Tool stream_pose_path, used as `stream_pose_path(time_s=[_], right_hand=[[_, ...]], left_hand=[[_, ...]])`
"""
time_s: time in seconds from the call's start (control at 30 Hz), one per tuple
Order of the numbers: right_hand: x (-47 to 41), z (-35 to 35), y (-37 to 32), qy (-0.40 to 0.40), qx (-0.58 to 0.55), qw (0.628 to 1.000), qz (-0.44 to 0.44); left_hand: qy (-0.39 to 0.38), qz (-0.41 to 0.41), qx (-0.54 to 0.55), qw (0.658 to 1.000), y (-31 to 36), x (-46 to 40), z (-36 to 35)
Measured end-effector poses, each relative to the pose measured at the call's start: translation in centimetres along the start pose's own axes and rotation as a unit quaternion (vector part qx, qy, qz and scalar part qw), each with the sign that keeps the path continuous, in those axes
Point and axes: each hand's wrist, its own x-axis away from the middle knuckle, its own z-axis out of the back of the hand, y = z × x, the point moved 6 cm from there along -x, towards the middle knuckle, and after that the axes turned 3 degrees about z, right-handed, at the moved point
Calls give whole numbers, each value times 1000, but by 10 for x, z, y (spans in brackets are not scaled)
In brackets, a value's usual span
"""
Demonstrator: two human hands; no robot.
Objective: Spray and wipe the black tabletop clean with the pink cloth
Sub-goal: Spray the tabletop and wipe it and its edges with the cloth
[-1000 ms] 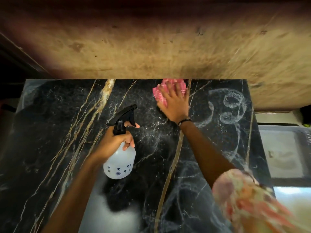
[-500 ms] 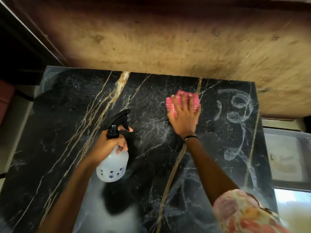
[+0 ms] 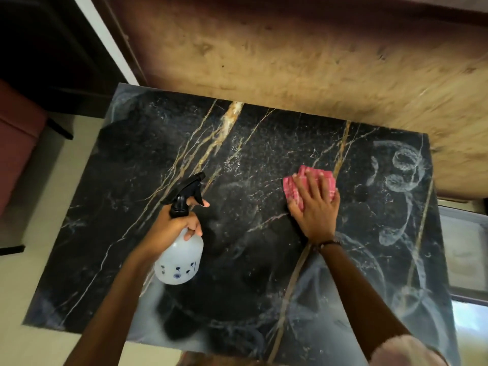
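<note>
The black marble tabletop (image 3: 126, 207) with gold and white veins fills the middle of the view. My right hand (image 3: 315, 207) presses flat on the folded pink cloth (image 3: 293, 187) right of centre. My left hand (image 3: 173, 225) is wrapped round the neck of a translucent spray bottle (image 3: 179, 260) with a black trigger head, held above the table's left-centre with its nozzle pointing to the far right. White swirled smear marks (image 3: 401, 180) lie on the tabletop's right side.
A worn brownish wall (image 3: 290, 62) runs along the table's far edge. A maroon seat (image 3: 15, 133) stands on the pale floor to the left. A grey tray-like surface (image 3: 464, 249) sits beyond the table's right edge.
My right hand has drawn the pink cloth back from the far edge toward me. The view has tilted, showing more floor on the left. The spray bottle stays held in my left hand.
</note>
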Motion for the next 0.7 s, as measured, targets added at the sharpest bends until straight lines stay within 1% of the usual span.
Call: stream_pose_path(time_s=[0.07, 0.13, 0.23, 0.33, 0.4, 0.47, 0.53, 0.6, 0.67, 0.7], right_hand=[[-29, 2, -23, -2, -13, 999, -39], [-53, -1, -60, -11, -11, 999, -29], [-54, -11, -129, -15, 13, 999, 49], [-12, -18, -175, -9, 25, 988, 151], [19, -21, -171, -10, 28, 980, 199], [40, -21, -146, 3, 28, 976, 218], [40, -17, -114, 7, 32, 980, 197], [19, -13, -95, -10, 28, 992, 121], [-11, -10, -99, -13, 16, 999, 33], [-25, -9, -112, -7, 7, 1000, 5]], left_hand=[[8, -1, 7, 1000, -2, 8, 10], [13, 4, 9, 1000, -5, 14, 20], [18, 9, -1, 1000, -10, 22, 32], [24, 15, -2, 1000, -15, 28, 44], [21, 22, 5, 1000, -18, 30, 52], [20, 28, 20, 999, -19, 33, 58], [28, 34, 36, 998, -20, 38, 65], [39, 40, 31, 998, -24, 44, 73], [39, 45, 21, 998, -30, 47, 80], [40, 46, 18, 998, -34, 48, 84]])
